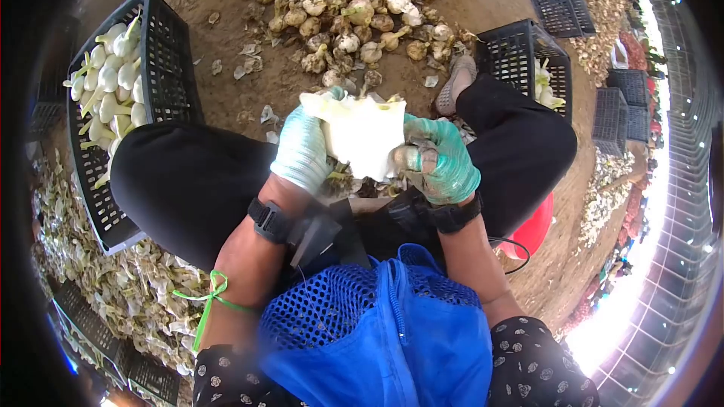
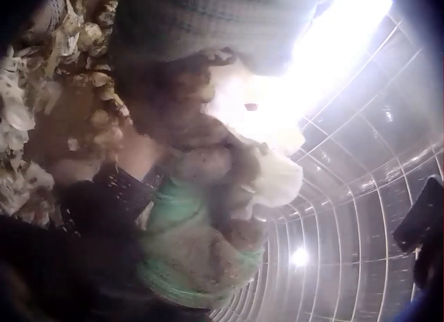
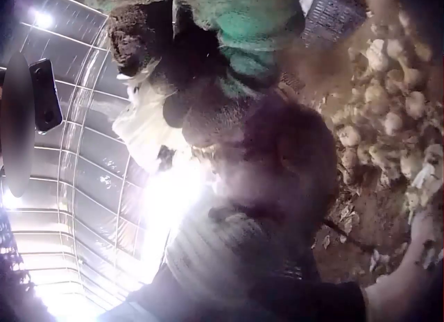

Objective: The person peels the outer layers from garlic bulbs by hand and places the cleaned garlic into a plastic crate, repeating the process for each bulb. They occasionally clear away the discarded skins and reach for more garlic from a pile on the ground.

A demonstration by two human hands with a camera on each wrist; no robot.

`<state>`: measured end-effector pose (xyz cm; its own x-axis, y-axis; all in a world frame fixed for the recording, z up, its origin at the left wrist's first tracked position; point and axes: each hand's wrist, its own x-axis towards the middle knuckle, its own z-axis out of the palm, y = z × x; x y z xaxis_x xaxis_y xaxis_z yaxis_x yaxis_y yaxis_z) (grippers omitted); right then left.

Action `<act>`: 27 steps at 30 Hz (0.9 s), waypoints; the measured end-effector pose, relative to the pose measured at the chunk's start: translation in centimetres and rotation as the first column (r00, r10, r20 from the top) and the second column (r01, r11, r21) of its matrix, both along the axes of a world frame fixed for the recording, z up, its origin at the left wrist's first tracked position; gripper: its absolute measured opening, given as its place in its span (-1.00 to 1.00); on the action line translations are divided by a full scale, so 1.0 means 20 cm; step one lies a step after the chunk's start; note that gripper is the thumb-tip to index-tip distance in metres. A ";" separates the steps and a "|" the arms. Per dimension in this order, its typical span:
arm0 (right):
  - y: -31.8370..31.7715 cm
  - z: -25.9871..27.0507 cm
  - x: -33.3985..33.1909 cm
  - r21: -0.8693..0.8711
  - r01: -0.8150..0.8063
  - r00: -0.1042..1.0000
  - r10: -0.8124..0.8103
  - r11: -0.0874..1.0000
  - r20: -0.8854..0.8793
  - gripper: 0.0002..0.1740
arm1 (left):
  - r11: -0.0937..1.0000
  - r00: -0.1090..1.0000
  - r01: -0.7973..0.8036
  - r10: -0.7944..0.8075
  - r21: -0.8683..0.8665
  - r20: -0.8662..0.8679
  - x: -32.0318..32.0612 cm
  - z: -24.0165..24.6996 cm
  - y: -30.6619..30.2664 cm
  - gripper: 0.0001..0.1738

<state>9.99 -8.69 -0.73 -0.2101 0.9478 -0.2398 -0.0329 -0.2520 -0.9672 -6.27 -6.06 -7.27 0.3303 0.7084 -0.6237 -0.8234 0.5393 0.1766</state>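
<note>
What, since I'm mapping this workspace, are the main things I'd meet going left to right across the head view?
Large black crate → left gloved hand → bright white piece → right gloved hand → stacked grey crates → gridded wall.

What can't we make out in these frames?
Held pale object: surface washed out by glare, head view.
Left hand: fingertips mostly hidden behind that object, head view.
Right hand: fingertips dark and blurred, right wrist view.
Red object: partly hidden by the right leg, head view.
</note>
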 end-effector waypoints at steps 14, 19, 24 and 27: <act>0.15 -0.36 0.22 0.012 0.516 0.638 -0.393 0.857 0.662 -0.68 | 0.914 0.997 0.025 -0.053 0.406 0.058 -0.13 0.16 0.01 -0.64; 0.14 -0.13 0.11 0.227 0.257 0.808 -0.337 0.939 0.482 -0.67 | 0.920 0.995 0.099 -0.089 0.380 -0.046 -0.08 0.06 0.02 -0.55; 0.07 0.07 -0.04 0.190 -0.033 0.947 -0.030 0.981 0.319 -0.74 | 0.842 0.935 0.336 -0.244 0.422 -0.257 -0.05 0.16 0.02 -0.52; 0.06 0.03 -0.04 0.299 -0.182 0.861 0.005 0.937 0.509 -0.73 | 0.837 0.920 0.372 -0.274 0.402 -0.280 -0.06 0.13 0.02 -0.51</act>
